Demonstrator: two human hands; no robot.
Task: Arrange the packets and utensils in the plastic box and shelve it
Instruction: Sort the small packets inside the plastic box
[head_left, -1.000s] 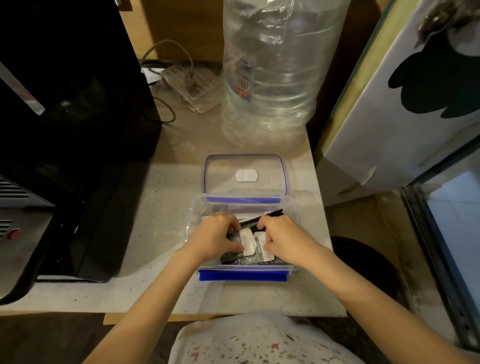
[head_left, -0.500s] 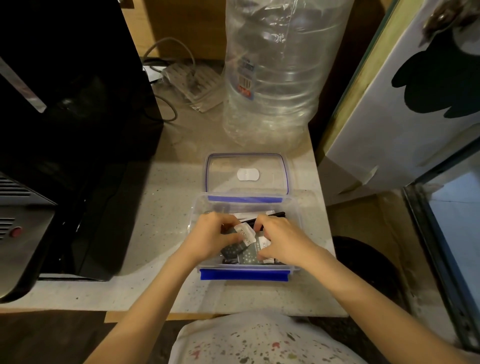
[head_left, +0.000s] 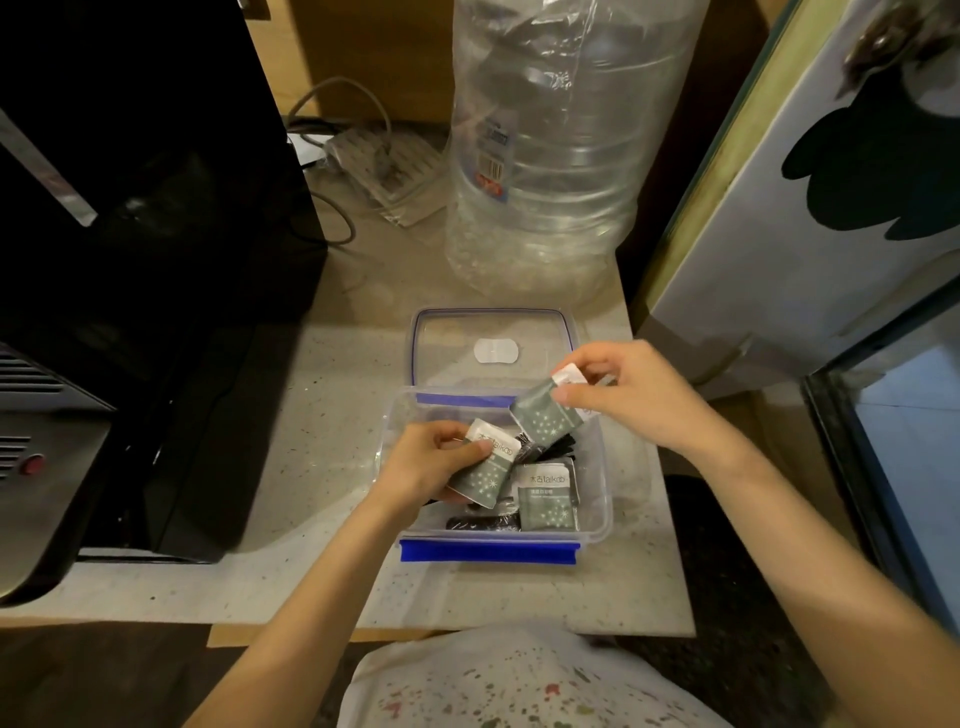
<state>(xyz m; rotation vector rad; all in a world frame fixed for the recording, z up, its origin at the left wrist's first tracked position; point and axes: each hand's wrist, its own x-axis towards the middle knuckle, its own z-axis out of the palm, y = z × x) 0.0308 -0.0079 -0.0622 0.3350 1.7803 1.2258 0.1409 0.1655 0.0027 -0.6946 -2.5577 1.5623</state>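
Note:
A clear plastic box (head_left: 597, 483) with a blue front clip stands open on the speckled counter. Its lid (head_left: 447, 338) lies flat just behind it. My left hand (head_left: 423, 467) grips a grey-green and white packet (head_left: 488, 470) over the box's left side. My right hand (head_left: 631, 395) holds a second packet (head_left: 545, 418) by its top edge, lifted above the box's back right. A third packet (head_left: 548, 499) lies inside near the front. Black utensils (head_left: 483, 521) lie beneath the packets, mostly hidden.
A large clear water bottle (head_left: 550, 145) stands behind the lid. A black appliance (head_left: 145, 234) fills the left of the counter. A power strip with cables (head_left: 384, 161) lies at the back. A white panel (head_left: 810, 197) rises on the right, past the counter's edge.
Both hands were pressed together down in the box. Now each has lifted a packet, the left staying low and the right rising up and to the right.

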